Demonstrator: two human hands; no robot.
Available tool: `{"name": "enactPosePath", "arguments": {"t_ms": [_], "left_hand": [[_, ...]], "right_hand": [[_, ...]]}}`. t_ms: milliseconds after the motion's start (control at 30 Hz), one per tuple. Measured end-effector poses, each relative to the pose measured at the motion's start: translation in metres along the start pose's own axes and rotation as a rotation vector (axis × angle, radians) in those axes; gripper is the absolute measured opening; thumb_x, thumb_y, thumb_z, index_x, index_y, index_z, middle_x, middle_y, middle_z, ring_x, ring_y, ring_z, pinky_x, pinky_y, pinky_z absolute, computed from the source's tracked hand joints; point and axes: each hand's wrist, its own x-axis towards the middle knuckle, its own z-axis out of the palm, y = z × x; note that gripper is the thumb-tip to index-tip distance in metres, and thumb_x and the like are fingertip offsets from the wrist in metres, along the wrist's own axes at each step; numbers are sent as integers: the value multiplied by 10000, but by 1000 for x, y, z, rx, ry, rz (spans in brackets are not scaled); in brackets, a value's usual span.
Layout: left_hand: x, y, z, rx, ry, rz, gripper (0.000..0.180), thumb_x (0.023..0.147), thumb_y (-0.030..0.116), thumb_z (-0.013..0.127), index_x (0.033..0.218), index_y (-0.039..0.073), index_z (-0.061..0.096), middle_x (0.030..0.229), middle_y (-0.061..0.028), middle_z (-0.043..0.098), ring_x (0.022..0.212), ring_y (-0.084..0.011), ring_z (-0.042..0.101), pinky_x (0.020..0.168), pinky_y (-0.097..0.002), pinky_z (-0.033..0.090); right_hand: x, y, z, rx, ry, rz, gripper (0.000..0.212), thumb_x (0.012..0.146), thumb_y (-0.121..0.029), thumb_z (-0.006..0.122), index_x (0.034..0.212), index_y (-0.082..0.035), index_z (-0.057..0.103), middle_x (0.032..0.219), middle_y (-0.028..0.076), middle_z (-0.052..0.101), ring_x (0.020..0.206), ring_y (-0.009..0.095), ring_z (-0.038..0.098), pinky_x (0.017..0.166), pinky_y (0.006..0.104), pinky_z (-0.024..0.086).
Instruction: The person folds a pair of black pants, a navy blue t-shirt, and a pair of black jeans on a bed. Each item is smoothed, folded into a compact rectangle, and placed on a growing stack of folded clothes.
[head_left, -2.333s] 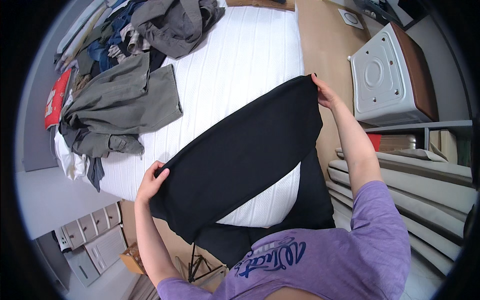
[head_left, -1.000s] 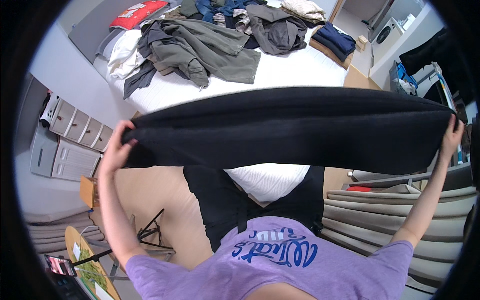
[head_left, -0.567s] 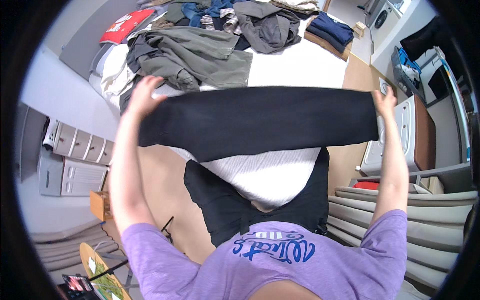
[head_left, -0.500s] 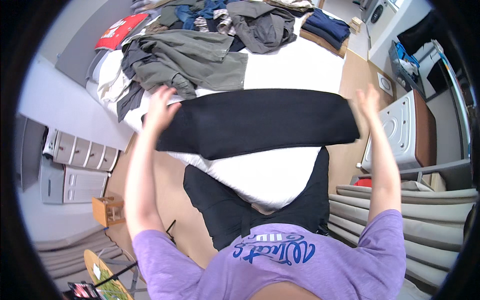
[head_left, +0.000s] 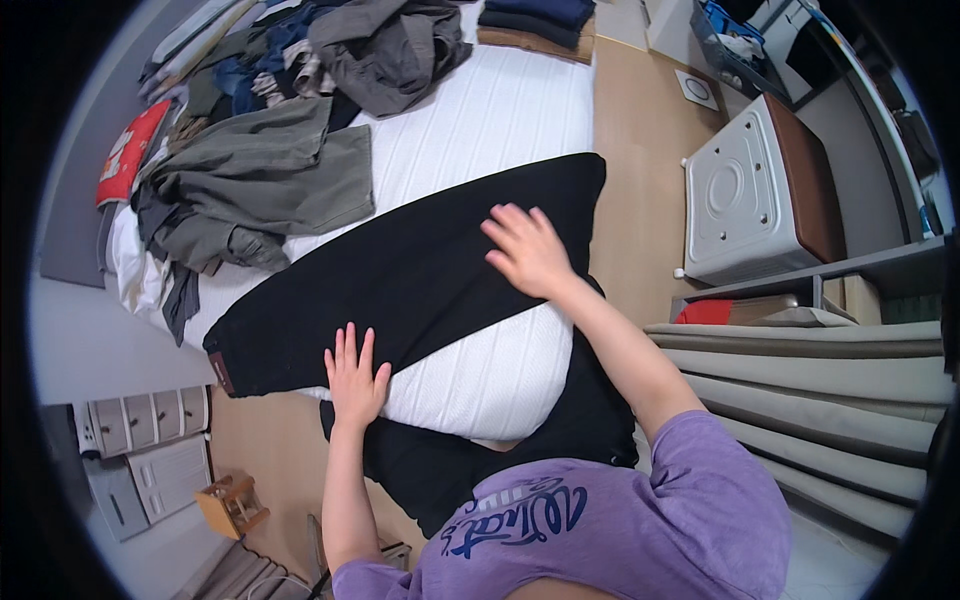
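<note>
A pair of black trousers point(head_left: 420, 260) lies flat across the near end of the white bed point(head_left: 480, 125), folded lengthwise. A reddish-brown patch marks the waistband at its left end. My left hand point(head_left: 357, 378) rests with fingers spread on the near edge of the trousers, left of the middle. My right hand point(head_left: 530, 252) lies open over the right part, fingers apart and slightly blurred. Neither hand grips the cloth.
Rumpled grey-green trousers point(head_left: 300, 180) and a heap of dark clothes point(head_left: 385, 50) cover the bed's far left. Folded garments point(head_left: 540, 25) are stacked at its far right. A white and brown cabinet point(head_left: 745, 190) stands right of the bed, near beige curtains point(head_left: 800, 400).
Both hands have come down onto the trousers, the right one moving inward. The view has turned, and the trousers now slant, with the reddish-brown patch showing.
</note>
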Motion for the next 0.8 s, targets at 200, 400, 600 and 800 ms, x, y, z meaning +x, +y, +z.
{"name": "enactPosePath", "arguments": {"t_ms": [200,400,600,800], "left_hand": [[18,25,-14,19,-127,-132,616,1027,373,527,1585,131,429,1707,-175,252,1579,-385,220,1252,-600,165],[62,86,-5,-106,-119,196,570,1019,359,561,1549,161,493,1683,-173,299,1565,-383,258,1231,-638,201],[73,79,-14,-121,-81,48,525,1020,274,598,1537,218,523,1683,-158,307,1561,-360,280,1227,-644,208],[60,58,-4,-213,25,72,505,1026,225,587,1522,154,524,1655,-159,356,1529,-367,340,1233,-598,244]], "right_hand": [[-49,147,38,564,583,1162,582,1009,-506,562,1376,-58,618,1420,168,590,1336,337,535,1091,489,438],[-112,194,105,1632,27,1485,889,952,-772,492,1529,-97,475,1525,148,540,1439,361,463,1158,545,383],[-110,192,103,2158,363,1320,679,984,-530,674,1486,-96,532,1521,131,556,1413,363,502,1199,559,373],[-114,191,79,2218,503,1449,428,1008,-326,685,1336,-53,657,1367,137,673,1297,326,609,1147,537,451]]}}
